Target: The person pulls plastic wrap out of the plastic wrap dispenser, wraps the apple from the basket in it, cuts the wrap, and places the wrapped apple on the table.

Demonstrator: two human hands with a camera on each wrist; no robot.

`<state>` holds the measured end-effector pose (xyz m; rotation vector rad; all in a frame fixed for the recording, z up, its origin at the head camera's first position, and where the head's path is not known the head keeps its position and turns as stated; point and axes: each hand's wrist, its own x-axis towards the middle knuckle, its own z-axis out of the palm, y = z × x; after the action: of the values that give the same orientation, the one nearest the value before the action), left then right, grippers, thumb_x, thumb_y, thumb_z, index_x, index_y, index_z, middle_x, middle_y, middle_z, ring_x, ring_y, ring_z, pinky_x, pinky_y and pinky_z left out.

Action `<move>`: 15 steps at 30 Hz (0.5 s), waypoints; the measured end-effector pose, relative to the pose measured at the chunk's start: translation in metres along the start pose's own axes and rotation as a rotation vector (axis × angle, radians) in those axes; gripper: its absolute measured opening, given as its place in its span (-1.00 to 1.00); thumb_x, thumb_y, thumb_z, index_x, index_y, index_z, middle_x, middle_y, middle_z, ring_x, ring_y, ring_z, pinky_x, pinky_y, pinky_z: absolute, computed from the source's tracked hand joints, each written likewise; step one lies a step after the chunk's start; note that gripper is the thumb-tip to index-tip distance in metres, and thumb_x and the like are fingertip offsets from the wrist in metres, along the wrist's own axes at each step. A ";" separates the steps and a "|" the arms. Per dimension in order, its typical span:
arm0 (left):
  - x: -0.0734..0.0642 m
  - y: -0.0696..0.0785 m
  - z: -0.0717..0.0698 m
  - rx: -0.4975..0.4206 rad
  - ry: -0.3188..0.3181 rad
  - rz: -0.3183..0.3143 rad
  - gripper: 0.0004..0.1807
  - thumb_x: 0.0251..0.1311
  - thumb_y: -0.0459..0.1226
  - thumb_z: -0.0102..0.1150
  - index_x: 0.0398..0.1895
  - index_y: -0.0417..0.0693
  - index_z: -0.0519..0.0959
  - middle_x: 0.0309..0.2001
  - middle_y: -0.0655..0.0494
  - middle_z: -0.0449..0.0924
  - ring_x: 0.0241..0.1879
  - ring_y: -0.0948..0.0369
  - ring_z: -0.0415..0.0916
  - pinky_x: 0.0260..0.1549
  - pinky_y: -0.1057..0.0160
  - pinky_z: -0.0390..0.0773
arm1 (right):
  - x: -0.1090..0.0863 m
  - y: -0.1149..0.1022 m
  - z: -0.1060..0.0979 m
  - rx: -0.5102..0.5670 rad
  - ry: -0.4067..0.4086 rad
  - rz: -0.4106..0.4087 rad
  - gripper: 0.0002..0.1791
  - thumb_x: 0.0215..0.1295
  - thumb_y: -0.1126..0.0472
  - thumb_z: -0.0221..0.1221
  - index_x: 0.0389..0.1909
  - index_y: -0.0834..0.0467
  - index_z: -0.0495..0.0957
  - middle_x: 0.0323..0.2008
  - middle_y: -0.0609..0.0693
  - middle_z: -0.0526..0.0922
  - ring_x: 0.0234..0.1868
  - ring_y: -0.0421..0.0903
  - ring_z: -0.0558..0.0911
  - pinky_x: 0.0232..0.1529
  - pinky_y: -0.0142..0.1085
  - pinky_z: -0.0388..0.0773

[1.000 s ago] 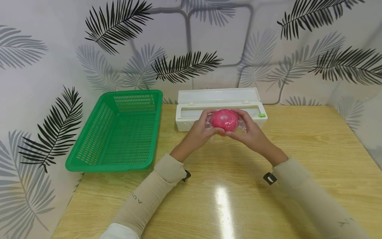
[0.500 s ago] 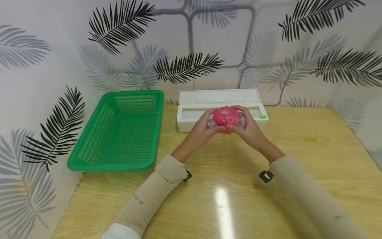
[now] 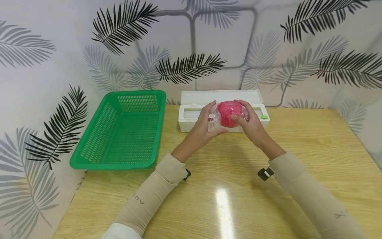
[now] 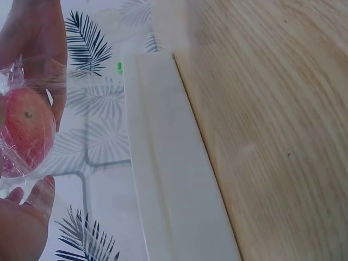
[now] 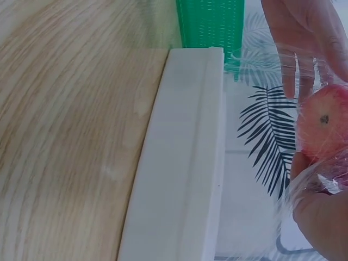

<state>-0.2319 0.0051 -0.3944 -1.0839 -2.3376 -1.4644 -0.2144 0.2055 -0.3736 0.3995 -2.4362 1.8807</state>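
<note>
A red apple (image 3: 229, 113) wrapped in clear cling film is held up in front of the white film dispenser (image 3: 188, 126). My right hand (image 3: 255, 127) grips the apple from the right, its thumb across the near face and its fingers behind. At the left, my left hand (image 3: 200, 129) is spread, thumb and fingers apart, beside loose crumpled film (image 3: 214, 120). The right wrist view shows the straight fingers of the left hand (image 5: 304, 41) close to the apple (image 5: 324, 119), with film stretched between. In the left wrist view the apple (image 4: 30, 128) is partly cut off.
An empty green plastic basket (image 3: 128, 139) stands left on the wooden table (image 3: 209, 199). The dispenser's lid (image 3: 221, 96) is raised toward the patterned wall (image 3: 215, 39), and a green slider (image 3: 264, 117) sits at its right end.
The apple has risen slightly and turned in the hands. My left thumb has come off it and that hand has opened, while my right thumb now presses its near face.
</note>
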 end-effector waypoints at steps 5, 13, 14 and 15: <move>0.004 0.002 -0.002 0.178 0.007 0.152 -0.01 -0.03 -0.12 0.37 0.40 -0.04 -0.03 0.41 0.05 -0.10 0.38 0.23 -0.11 0.26 0.29 0.15 | 0.002 -0.007 -0.001 -0.053 0.004 0.008 -0.41 0.32 0.03 0.01 0.33 0.07 0.13 0.16 0.14 0.35 0.11 0.02 0.41 0.09 -0.10 0.42; 0.015 0.009 -0.006 0.317 0.008 0.239 -0.08 0.00 -0.19 0.37 0.37 -0.07 0.03 0.37 0.03 0.04 0.36 0.23 -0.06 0.27 0.33 0.09 | 0.002 -0.017 -0.005 -0.139 -0.009 0.034 -0.41 0.33 -0.07 0.00 0.30 0.07 0.17 0.13 0.12 0.39 0.10 0.03 0.41 0.10 -0.01 0.38; 0.017 0.010 -0.006 0.317 0.012 0.252 -0.09 -0.01 -0.21 0.38 0.36 -0.09 0.05 0.35 0.01 0.09 0.35 0.22 -0.02 0.27 0.33 0.09 | 0.002 -0.018 -0.005 -0.145 -0.015 0.033 -0.39 0.32 -0.09 0.00 0.31 0.07 0.16 0.13 0.11 0.39 0.11 0.03 0.41 0.11 0.00 0.38; 0.018 0.010 -0.007 0.315 0.018 0.268 -0.11 -0.02 -0.22 0.38 0.34 -0.12 0.07 0.32 -0.02 0.13 0.34 0.20 0.02 0.27 0.33 0.10 | 0.003 -0.018 -0.006 -0.151 -0.018 0.031 -0.38 0.32 -0.11 0.00 0.31 0.07 0.16 0.13 0.11 0.39 0.11 0.03 0.41 0.11 0.00 0.37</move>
<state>-0.2399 0.0105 -0.3746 -1.2263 -2.2077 -0.9706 -0.2137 0.2063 -0.3542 0.3746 -2.5886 1.6953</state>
